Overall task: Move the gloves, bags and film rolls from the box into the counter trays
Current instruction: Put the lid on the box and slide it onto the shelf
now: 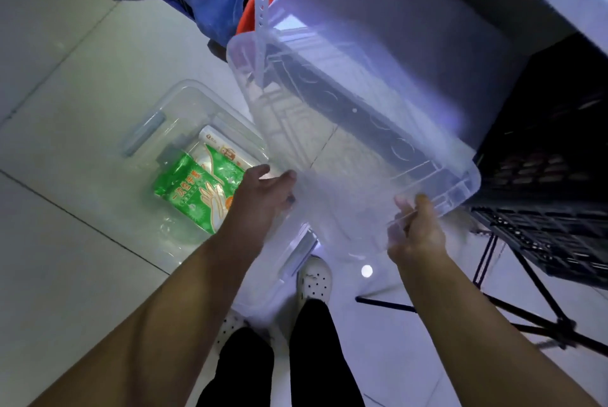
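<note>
Now both hands on clear lid (362, 110), held above clear box (184, 100) on floor tiles.
Pinching lid's near corner with right hand (418, 232), thumb on top; left hand (260, 196) curled at near-left edge, blurred, probably gripping. Inside box: green glove packet (197, 189), white packet (223, 146) just behind.

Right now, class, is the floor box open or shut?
Open. The left hand and right hand hold the lid above the box, and the glove pack inside shows uncovered.
</note>
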`<state>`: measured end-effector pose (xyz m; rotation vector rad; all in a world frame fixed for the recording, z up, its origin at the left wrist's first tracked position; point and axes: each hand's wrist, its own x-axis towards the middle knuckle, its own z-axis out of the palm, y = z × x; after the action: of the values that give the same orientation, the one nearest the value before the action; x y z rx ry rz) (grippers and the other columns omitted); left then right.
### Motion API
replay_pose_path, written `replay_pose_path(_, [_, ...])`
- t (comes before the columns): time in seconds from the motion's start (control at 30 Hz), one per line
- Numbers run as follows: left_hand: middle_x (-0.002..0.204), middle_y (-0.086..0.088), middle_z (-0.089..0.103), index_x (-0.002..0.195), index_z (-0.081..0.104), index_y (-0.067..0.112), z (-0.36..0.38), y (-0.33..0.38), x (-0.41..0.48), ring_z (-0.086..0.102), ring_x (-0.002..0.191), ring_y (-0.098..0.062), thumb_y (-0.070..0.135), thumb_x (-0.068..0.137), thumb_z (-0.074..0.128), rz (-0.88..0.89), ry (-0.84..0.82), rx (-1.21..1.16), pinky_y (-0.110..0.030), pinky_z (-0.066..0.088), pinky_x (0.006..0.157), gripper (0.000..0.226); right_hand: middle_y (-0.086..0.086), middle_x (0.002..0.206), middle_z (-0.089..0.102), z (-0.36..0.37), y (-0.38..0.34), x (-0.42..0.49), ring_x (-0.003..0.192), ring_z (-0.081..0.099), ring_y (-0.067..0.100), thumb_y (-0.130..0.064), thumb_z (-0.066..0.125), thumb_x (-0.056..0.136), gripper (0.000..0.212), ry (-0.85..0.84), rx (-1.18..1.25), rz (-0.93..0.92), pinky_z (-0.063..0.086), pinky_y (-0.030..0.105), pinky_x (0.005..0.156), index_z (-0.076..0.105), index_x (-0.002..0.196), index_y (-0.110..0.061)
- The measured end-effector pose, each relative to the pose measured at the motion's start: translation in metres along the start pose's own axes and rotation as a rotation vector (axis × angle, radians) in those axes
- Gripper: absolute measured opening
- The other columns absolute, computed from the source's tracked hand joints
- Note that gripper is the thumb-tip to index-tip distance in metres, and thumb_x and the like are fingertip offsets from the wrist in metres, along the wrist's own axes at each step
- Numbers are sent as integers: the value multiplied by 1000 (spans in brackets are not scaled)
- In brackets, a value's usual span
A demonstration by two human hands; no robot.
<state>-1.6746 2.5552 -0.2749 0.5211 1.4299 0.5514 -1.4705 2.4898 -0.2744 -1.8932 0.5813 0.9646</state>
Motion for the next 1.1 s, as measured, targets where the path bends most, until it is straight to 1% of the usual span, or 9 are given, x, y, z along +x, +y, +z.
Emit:
replay_pose_path(0.13, [77, -6, 62, 115, 45, 5, -30, -9, -11, 63, 73, -24, 19, 80, 71, 34, 243, -69, -34, 52, 67, 45, 3, 52, 59, -5, 27, -21, 49, 47, 9, -37, 60, 89, 41, -118, -104, 15, 41, 21, 54, 71, 63, -7])
replay_pose_path(0.23, [93, -27, 63, 108, 53, -5, -63, -27, -14, 65, 87, -37, 38, 61, 71, -5, 454, 105, -48, 53, 79, 66, 4, 60, 63, 1, 55, -27, 45, 49, 8, -35, 58, 90, 36, -199, -220, -3, 41, 16, 40, 67, 89, -1])
replay_pose_path(0.33, [90, -22, 65, 87, 55, 10, -97, -54, -18, 64, 75, -33, 43, 65, 74, -72, 558, 213, -42, 53, 74, 44, 5, 50, 59, 13, 83, -23, 33, 40, 10, -30, 57, 90, 33, -231, -310, -83, 30, 14, 34, 64, 88, 2])
replay_pose_path(0.47, [71, -4, 61, 104, 56, 4, -131, -91, -20, 59, 60, -19, 32, 77, 73, -90, 581, 235, -44, 57, 77, 43, 12, 58, 54, 22, 120, -14, 42, 41, 18, -33, 54, 92, 37, -246, -549, -208, 33, 23, 43, 54, 76, 0])
replay_pose_path(0.57, [69, -5, 61, 113, 55, -2, -153, -116, -15, 64, 67, -25, 32, 80, 69, -137, 557, 275, -48, 55, 83, 49, 14, 62, 50, 21, 142, -1, 54, 46, 24, -40, 51, 92, 52, -288, -851, -333, 38, 30, 56, 57, 75, 8])
replay_pose_path(0.67, [73, -10, 64, 113, 55, -3, -167, -134, -1, 67, 79, -33, 34, 80, 68, -131, 559, 318, -49, 54, 85, 51, 10, 67, 45, 22, 158, 14, 58, 43, 21, -41, 57, 88, 42, -307, -956, -372, 34, 26, 56, 39, 63, -13])
replay_pose_path(0.87, [104, -23, 67, 117, 54, -4, -174, -165, 30, 65, 97, -36, 36, 81, 67, -186, 576, 441, -48, 50, 92, 55, 13, 93, 58, 28, 182, 42, 78, 63, 31, -37, 69, 81, 40, -194, -991, -360, 48, 26, 56, 40, 95, -14])
replay_pose_path(1.0, [107, -20, 66, 115, 56, 0, -174, -179, 39, 66, 95, -36, 37, 80, 66, -219, 614, 455, -48, 50, 91, 51, 18, 108, 60, 29, 199, 55, 94, 64, 37, -38, 73, 78, 52, -124, -1011, -268, 55, 47, 84, 41, 105, -9])
replay_pose_path(1.1, [104, -21, 66, 108, 59, 1, -176, -188, 44, 66, 93, -37, 32, 79, 68, -245, 603, 394, -49, 51, 90, 44, 19, 106, 61, 32, 206, 61, 98, 63, 37, -40, 69, 81, 58, -129, -1010, -188, 52, 44, 90, 49, 115, 3])
